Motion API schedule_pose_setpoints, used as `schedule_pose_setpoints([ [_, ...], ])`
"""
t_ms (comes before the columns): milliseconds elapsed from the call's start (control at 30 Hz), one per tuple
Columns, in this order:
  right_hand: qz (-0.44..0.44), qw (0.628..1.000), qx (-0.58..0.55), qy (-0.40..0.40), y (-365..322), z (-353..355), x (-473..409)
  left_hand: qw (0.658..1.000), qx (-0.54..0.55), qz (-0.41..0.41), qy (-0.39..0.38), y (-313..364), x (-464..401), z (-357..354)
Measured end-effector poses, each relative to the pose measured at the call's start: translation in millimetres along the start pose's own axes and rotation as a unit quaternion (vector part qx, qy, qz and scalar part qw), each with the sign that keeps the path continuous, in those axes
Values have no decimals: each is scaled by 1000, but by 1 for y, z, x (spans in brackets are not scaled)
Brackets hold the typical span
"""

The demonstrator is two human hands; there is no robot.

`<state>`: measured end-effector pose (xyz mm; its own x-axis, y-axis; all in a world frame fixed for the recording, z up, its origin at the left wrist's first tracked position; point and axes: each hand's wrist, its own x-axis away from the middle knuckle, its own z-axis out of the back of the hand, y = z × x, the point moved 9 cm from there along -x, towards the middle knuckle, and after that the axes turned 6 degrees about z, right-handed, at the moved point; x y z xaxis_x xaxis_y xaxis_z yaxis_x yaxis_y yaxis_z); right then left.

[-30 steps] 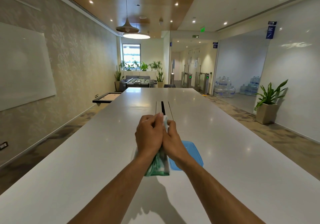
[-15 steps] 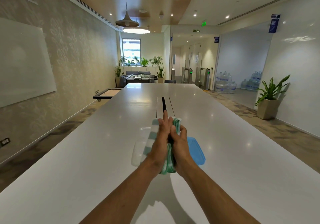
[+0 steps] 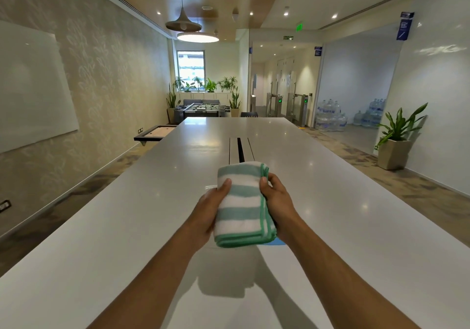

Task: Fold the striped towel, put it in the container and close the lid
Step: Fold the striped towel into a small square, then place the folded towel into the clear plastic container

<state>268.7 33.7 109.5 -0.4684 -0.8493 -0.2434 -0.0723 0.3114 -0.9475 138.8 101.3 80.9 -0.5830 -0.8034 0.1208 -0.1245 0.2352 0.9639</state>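
Long and white, the glossy table [image 3: 127,227] fills an office room and carries only the task's things. Above it hangs the green-and-white striped towel [image 3: 240,206], folded into a thick flat packet and held level, probably so the layers stay together. A sliver of blue plastic lid [image 3: 276,242] shows beneath; the container is hidden. The left hand [image 3: 208,214] cups the left edge, thumb on top, and the right hand [image 3: 276,201] clamps the open edges, fingers closed on the cloth.
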Motion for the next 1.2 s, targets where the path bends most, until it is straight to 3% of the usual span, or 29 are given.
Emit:
schedule_pose_setpoints([
  [167,12,991,132,-8,17,2,-16,975,-121,-71,174,8,-14,25],
  [433,66,948,309,-39,39,-9,-42,944,-256,-47,201,9,-43,37],
  [567,36,960,277,8,51,4,-60,866,-408,-65,280,22,-54,66],
  [633,28,961,273,33,51,13,-72,843,-422,-70,326,25,-62,92],
  [800,36,919,391,35,53,3,-107,871,-382,-32,307,3,-96,132],
  [1000,40,827,553,-89,82,-58,-127,880,-366,16,302,-22,-114,138],
  [1200,-45,799,582,-143,133,-65,-132,874,-370,-12,315,-27,-118,136],
])
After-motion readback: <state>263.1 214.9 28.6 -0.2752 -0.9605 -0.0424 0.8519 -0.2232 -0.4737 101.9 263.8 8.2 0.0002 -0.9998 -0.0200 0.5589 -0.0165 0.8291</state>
